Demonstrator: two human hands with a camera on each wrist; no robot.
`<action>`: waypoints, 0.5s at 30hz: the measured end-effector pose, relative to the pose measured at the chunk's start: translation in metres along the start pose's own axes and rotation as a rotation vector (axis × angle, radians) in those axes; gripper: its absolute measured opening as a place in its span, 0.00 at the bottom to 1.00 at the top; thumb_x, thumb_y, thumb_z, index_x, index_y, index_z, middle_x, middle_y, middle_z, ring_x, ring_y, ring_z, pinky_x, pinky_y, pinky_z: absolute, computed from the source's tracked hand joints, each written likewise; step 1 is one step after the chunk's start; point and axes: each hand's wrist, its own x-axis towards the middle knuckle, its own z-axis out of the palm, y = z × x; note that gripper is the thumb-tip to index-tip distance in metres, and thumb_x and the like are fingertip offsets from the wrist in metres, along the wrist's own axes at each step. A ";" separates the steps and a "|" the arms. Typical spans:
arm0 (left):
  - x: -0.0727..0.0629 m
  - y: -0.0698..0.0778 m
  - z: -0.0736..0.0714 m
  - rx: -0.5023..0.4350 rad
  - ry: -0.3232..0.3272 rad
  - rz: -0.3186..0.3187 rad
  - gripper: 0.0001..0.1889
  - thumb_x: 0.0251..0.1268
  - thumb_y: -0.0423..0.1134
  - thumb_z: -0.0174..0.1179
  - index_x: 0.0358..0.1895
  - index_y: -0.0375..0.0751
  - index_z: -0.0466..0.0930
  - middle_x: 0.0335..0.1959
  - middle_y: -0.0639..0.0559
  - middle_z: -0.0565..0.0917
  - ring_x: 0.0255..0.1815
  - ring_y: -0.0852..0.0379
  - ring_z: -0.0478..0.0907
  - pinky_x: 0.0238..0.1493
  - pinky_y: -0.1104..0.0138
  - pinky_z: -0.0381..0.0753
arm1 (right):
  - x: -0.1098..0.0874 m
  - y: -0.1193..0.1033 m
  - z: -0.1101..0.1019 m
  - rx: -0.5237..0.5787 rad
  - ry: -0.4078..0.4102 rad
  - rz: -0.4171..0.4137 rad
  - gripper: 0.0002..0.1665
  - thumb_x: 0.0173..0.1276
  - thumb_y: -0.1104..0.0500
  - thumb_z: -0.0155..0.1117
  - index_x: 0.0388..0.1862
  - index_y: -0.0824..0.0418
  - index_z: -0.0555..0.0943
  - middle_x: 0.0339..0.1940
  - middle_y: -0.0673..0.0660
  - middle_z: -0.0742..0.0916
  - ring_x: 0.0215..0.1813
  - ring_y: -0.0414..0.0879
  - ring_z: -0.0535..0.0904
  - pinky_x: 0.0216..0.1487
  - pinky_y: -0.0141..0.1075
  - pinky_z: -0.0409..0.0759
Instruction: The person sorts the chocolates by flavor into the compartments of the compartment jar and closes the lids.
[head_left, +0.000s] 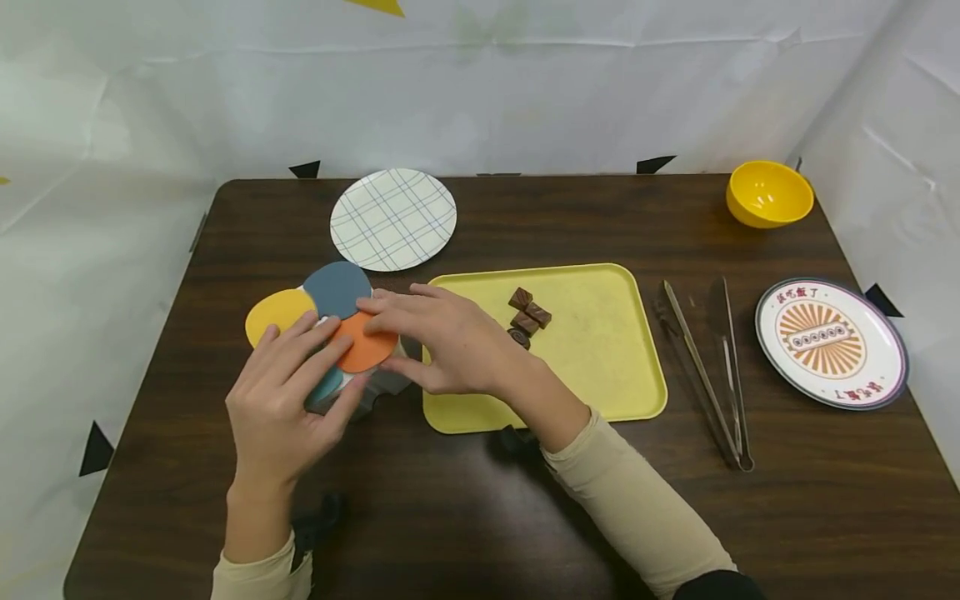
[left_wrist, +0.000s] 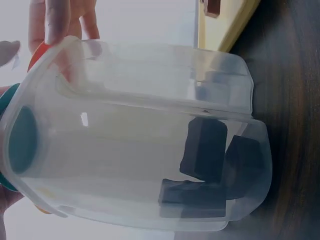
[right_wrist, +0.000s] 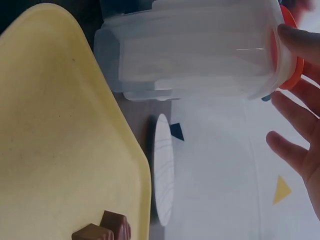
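A tall translucent plastic container [left_wrist: 125, 150] with several compartments stands on the table at the left, topped by yellow [head_left: 277, 315], dark blue [head_left: 337, 287], orange [head_left: 367, 343] and teal lids [left_wrist: 22, 140]. Dark blocks [left_wrist: 202, 150] lie at the bottom of one compartment. My left hand [head_left: 281, 408] holds the container's top from the near left, its fingers over the teal lid and reaching the orange one. From the right, my right hand [head_left: 442, 337] grips the top around the orange lid, thumb on the near rim. The left fingertips are partly hidden in the left wrist view.
Right of the container lies a yellow tray [head_left: 592, 358] with several chocolates [head_left: 528, 317]. A checked plate [head_left: 393, 219] sits behind. Metal tongs [head_left: 705, 375], a printed plate [head_left: 832, 343] and a yellow bowl [head_left: 768, 194] occupy the table's right side.
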 end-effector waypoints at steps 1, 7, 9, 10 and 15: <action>0.000 0.000 0.000 0.013 -0.008 0.002 0.24 0.62 0.54 0.60 0.48 0.36 0.87 0.49 0.43 0.86 0.55 0.41 0.81 0.62 0.42 0.69 | 0.000 -0.001 0.001 -0.010 0.000 -0.007 0.28 0.67 0.49 0.66 0.64 0.57 0.78 0.69 0.52 0.77 0.73 0.41 0.65 0.74 0.42 0.55; 0.000 0.000 0.003 0.001 -0.038 0.011 0.26 0.61 0.55 0.62 0.51 0.37 0.86 0.52 0.44 0.85 0.56 0.42 0.80 0.61 0.42 0.70 | -0.001 -0.001 0.001 -0.040 0.016 -0.060 0.30 0.65 0.51 0.69 0.66 0.57 0.78 0.67 0.54 0.78 0.72 0.45 0.67 0.74 0.42 0.57; 0.000 0.000 0.005 -0.019 -0.037 0.009 0.27 0.62 0.56 0.62 0.51 0.36 0.86 0.52 0.44 0.85 0.56 0.42 0.80 0.62 0.42 0.69 | 0.000 0.000 0.001 -0.014 0.024 -0.075 0.30 0.65 0.51 0.70 0.65 0.58 0.78 0.67 0.54 0.78 0.73 0.45 0.65 0.74 0.41 0.56; 0.001 -0.001 0.006 -0.029 -0.030 0.008 0.26 0.62 0.56 0.62 0.51 0.35 0.86 0.51 0.44 0.85 0.56 0.42 0.80 0.62 0.42 0.69 | 0.000 0.000 0.001 0.000 0.028 -0.085 0.30 0.65 0.52 0.70 0.64 0.59 0.78 0.66 0.55 0.78 0.74 0.46 0.64 0.74 0.40 0.55; 0.000 -0.006 0.010 -0.077 0.022 0.026 0.25 0.60 0.55 0.64 0.48 0.35 0.87 0.50 0.43 0.86 0.54 0.41 0.81 0.62 0.44 0.69 | 0.004 -0.001 0.000 0.042 0.025 -0.116 0.30 0.66 0.51 0.69 0.64 0.63 0.78 0.66 0.55 0.79 0.74 0.46 0.64 0.75 0.39 0.52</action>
